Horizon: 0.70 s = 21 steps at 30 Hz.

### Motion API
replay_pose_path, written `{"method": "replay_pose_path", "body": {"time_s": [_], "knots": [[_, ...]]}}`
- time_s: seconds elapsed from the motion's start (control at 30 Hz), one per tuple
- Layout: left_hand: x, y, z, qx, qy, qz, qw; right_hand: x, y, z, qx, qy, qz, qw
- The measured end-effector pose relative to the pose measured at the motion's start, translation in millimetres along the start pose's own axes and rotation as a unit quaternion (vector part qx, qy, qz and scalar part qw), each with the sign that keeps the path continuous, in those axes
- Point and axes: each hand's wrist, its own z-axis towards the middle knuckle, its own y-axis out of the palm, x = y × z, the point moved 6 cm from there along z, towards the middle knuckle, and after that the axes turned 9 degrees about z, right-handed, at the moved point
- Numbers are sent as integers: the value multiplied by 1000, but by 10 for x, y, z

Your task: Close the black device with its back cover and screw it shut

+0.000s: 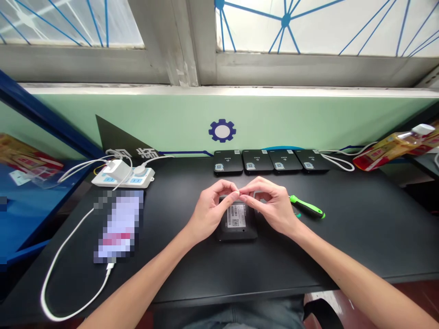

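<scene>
Just in front of me on the dark table lies a flat black electronic box (pixel 248 234) with a white barcode label facing up. Above its far edge my left hand (pixel 216 205) and my right hand (pixel 269 201) meet at the fingertips. Both hands are closed in a pinch; whatever sits between the fingertips is too small to make out. The far part of the box is hidden behind the fingers. Right of my right hand lies a screwdriver with a green and black handle (pixel 308 207), its shaft end hidden by the hand.
Several similar black boxes (pixel 228 162) stand in a row by the green wall. At left are a white power strip (pixel 144 177) and a phone (pixel 120 224) on a white charging cable (pixel 51 274). A drink bottle (pixel 394 146) leans at the far right.
</scene>
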Motion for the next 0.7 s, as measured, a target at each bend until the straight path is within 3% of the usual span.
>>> {"method": "replay_pose_path", "body": {"time_s": [0.37, 0.7], "knots": [[-2, 8, 21, -3, 24, 36, 999, 93, 62, -10, 15, 45, 90, 995], [-89, -196, 120, 35, 10, 43, 998, 164, -12, 7, 25, 59, 125, 990]]}}
